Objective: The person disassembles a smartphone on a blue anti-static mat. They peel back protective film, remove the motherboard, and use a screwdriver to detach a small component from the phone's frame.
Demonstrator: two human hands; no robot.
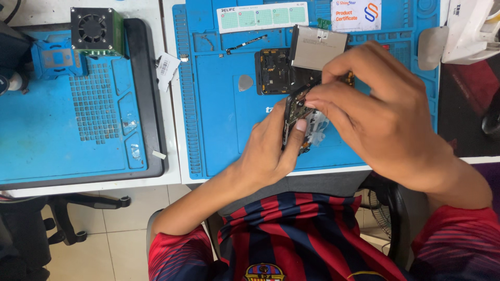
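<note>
A: What labels lie on the desk (pixel 169 179), starting at the left?

B: A small white barcode tag (pixel 167 66) sits between the two blue mats. Further right, a long white strip with green squares (pixel 262 16) lies at the top of the larger blue mat (pixel 221 130), then a white card with orange print (pixel 356 14).

A: And the hands?

B: The left hand (pixel 271 148) has a closed grip on an opened phone frame (pixel 296 112), held above the mat. The right hand (pixel 375 112) pinches at its upper end; what its fingertips clasp is probably a small part, hidden.
</note>
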